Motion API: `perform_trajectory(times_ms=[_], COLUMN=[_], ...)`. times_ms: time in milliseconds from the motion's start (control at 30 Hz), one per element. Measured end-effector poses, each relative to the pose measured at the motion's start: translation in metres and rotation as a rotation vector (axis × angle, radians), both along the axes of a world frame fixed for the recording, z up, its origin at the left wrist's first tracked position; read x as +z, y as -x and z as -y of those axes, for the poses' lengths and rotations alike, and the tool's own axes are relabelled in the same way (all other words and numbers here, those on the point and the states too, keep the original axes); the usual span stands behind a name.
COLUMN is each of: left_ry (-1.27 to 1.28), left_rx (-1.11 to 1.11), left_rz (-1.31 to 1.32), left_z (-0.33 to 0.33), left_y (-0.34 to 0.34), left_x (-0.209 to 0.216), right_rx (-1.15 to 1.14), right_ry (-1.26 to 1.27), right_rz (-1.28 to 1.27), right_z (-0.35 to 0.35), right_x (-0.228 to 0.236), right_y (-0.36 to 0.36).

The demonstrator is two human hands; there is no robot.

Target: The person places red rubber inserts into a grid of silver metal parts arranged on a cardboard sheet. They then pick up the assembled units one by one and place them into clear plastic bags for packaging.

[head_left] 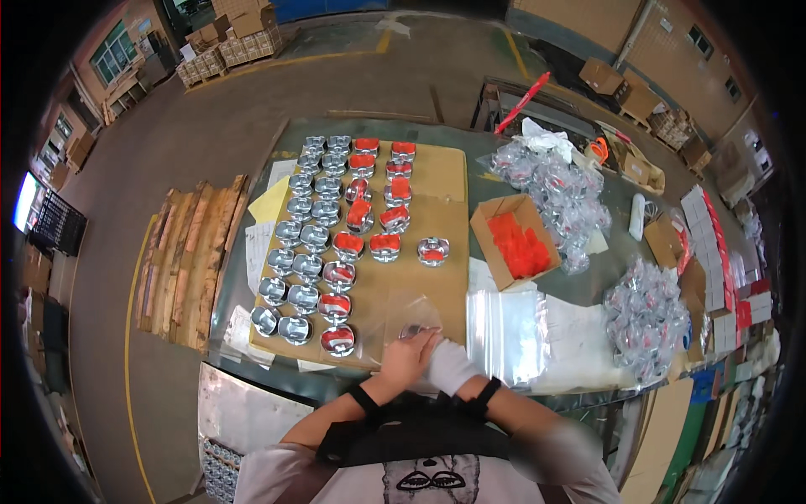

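– Brown workshop floor [252, 118] spreads beyond your green table [588, 283]. What have your hands got

– Your bare left hand [407, 357] is closed, fingertips pinching a clear bag [420, 308]. Your right hand [451, 368], in white cloth, meets it there, but its fingertips are covered, so I can't tell how it grips. Something metallic, perhaps a piston, shows through the bag, mostly hidden

– Where is that bag

– Over the near edge of your cardboard sheet [449, 286], just left of the flat bags [505, 336]

– What could go wrong

– If you pinch only the thin plastic, a heavy part could slip and knock the nearest pistons. A hurried tug might split the bag, and your sleeve could drag the slick flat bags askew

– Count for me, moving outward

– On the cardboard, fourteen red-topped pistons [337, 339], one standing apart, and sixteen bare pistons [307, 270] in two columns of eight. To your right, one cardboard box [487, 235] of red pieces [522, 252], too jumbled to count, and two heaps of filled bags, the far heap [537, 172] and the near heap [645, 323], also uncountable
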State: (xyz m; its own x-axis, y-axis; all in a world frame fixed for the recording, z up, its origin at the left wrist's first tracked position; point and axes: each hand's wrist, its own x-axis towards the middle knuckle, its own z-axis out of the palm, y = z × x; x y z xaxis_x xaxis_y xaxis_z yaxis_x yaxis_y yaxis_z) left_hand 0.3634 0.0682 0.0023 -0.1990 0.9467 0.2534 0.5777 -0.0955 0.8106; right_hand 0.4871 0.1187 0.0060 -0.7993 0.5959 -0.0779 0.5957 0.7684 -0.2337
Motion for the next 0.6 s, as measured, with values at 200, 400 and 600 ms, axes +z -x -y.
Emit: perform_trajectory(times_ms=[200,400,600], left_ry=[0.306,0.197,0.305], left_rx=[0.147,0.280,-0.034], left_rz=[0.749,1.387,-0.345], left_z=[0.007,0.002,0.013], left_y=[0.007,0.035,0.008], left_x=[0.034,0.019,-0.006], right_rx=[-0.206,-0.248,-0.632], right_ry=[1.092,0.176,1.263], right_rz=[-0.810,-0.306,-0.786], right_z=[-0.041,-0.028,-0.031], right_x=[0.029,0.081,0.022], right_y=[0.014,-0.013,-0.006])
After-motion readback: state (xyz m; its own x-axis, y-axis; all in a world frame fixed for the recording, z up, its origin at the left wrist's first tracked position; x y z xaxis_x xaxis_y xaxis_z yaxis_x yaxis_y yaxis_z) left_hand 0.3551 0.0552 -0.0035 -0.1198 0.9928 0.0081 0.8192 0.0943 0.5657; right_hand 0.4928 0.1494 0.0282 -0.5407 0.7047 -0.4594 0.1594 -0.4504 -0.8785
